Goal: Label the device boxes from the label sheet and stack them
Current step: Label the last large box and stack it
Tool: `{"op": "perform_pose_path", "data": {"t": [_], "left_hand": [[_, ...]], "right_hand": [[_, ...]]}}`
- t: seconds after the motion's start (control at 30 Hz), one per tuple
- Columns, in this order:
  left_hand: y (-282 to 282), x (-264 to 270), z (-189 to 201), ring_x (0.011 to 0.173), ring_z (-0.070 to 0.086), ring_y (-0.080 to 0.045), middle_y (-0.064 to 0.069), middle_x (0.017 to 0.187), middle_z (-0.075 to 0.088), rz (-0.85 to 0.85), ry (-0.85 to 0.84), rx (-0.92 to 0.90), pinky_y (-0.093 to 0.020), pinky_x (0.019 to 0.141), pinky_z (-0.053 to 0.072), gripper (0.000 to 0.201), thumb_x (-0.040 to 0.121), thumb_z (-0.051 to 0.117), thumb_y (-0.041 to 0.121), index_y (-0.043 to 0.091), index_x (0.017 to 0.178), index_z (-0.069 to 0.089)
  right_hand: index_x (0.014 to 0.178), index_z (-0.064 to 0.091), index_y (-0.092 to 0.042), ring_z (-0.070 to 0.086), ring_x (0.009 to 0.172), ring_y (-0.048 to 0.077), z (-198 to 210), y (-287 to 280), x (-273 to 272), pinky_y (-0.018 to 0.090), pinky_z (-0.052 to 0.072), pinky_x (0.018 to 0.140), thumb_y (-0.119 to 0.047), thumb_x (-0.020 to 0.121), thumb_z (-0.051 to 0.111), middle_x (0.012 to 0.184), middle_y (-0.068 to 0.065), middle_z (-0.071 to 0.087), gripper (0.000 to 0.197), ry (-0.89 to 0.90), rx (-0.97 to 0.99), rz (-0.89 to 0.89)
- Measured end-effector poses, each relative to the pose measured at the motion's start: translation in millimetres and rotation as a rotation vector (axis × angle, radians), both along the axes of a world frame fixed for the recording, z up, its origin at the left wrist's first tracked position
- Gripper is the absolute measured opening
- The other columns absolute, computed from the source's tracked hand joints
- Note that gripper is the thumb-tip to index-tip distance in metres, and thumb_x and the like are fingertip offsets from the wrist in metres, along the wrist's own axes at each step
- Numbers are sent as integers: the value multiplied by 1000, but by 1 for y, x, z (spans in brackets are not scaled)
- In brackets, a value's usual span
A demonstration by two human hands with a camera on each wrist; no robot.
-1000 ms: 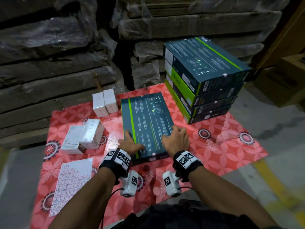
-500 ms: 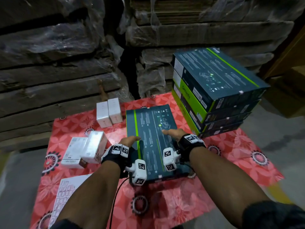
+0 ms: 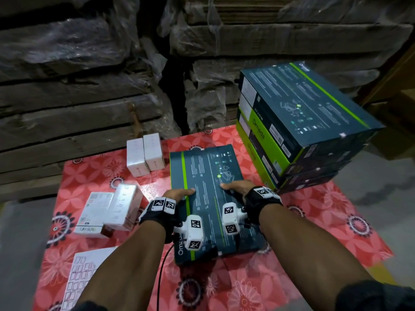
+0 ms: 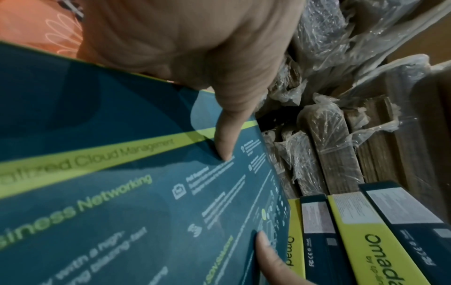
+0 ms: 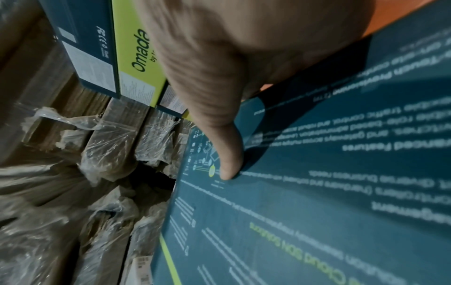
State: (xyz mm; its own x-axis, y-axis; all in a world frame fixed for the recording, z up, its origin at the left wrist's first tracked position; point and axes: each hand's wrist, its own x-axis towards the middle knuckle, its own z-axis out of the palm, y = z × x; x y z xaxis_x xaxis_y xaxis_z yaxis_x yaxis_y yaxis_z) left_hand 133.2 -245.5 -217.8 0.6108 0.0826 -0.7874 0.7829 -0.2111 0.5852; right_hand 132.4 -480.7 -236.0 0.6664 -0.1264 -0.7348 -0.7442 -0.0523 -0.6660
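A flat dark teal device box (image 3: 208, 198) with a green stripe is held over the red floral mat (image 3: 314, 221), long side pointing away from me. My left hand (image 3: 177, 195) grips its left edge and my right hand (image 3: 238, 187) grips its right edge. Each thumb lies on the top face; the other fingers are hidden past the edges. The left wrist view has the left thumb (image 4: 227, 135) pressing on the box (image 4: 122, 192). The right wrist view has the right thumb (image 5: 229, 154) on the lid (image 5: 317, 192). A stack of several like boxes (image 3: 303, 122) stands to the right.
The white label sheet (image 3: 83, 277) lies at the mat's near left corner. Two small white boxes (image 3: 144, 154) stand upright at the back left, and two more (image 3: 110, 212) lie on the left. Plastic-wrapped cardboard bundles (image 3: 89, 97) wall off the back.
Both hands slid from the near end of the teal box forward to its two long edges and took hold. The box's near end has come up off the mat.
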Motion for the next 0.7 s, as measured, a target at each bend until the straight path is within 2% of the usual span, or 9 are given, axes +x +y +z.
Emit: {"op": "perform_pose_path", "data": {"t": [0.07,0.13,0.27,0.37,0.43,0.5,0.6,0.63,0.7], "left_hand": [[0,-2,-2,82,58,-31,-15,96,63,9,-25,20,-36,75,47,52,70,85,33,-5,101,68],[0,-3,1,82,59,-30,-14,95,64,7,-64,31,-33,72,47,49,72,84,32,-4,101,68],[2,1,14,87,64,-29,-14,102,67,78,-183,18,-31,72,51,65,60,90,41,-2,103,68],[3,2,33,89,68,-27,-12,106,69,151,-335,-60,-29,71,54,65,60,91,36,1,109,66],[2,1,54,88,69,-25,-10,104,70,180,-454,-130,-22,61,55,42,75,82,12,4,111,62],[4,4,71,79,67,-17,-5,96,70,178,-557,-140,-16,55,54,39,76,81,8,8,108,58],[12,11,86,89,70,-23,-11,106,70,226,-668,-164,-37,77,60,81,50,90,31,4,118,54],[13,9,96,92,70,-25,-12,108,70,242,-697,-183,-41,80,59,85,49,90,31,5,120,54],[15,4,113,92,70,-24,-13,108,70,231,-766,-243,-37,76,59,70,64,88,17,3,123,54]], "right_hand": [[104,72,-1,71,95,30,-28,-6,10,45,54,95,-52,19,100,102,9,75,103,-42,-20,6],[109,68,-2,70,96,26,-38,-9,14,39,54,93,-53,31,99,108,6,73,98,-83,-36,0],[133,54,-6,69,105,32,-18,-3,16,51,54,96,-37,25,104,117,12,71,123,-225,60,-97],[131,55,-10,68,108,26,25,10,9,47,54,97,-35,33,101,120,7,70,111,-386,76,-156],[130,54,-9,68,106,23,53,19,2,39,57,91,-27,50,99,119,7,70,93,-491,62,-167],[130,52,-8,68,104,21,71,25,-1,30,59,84,-13,67,91,120,8,68,75,-566,47,-191],[127,55,-17,68,104,18,101,34,-5,40,57,92,-35,55,93,116,-2,70,83,-662,-7,-215],[125,55,-20,68,104,17,112,36,-8,42,56,94,-41,52,92,115,-5,70,85,-687,-25,-216],[125,52,-20,67,105,17,131,41,-14,45,55,96,-35,58,92,114,-5,69,79,-729,-31,-236]]}}
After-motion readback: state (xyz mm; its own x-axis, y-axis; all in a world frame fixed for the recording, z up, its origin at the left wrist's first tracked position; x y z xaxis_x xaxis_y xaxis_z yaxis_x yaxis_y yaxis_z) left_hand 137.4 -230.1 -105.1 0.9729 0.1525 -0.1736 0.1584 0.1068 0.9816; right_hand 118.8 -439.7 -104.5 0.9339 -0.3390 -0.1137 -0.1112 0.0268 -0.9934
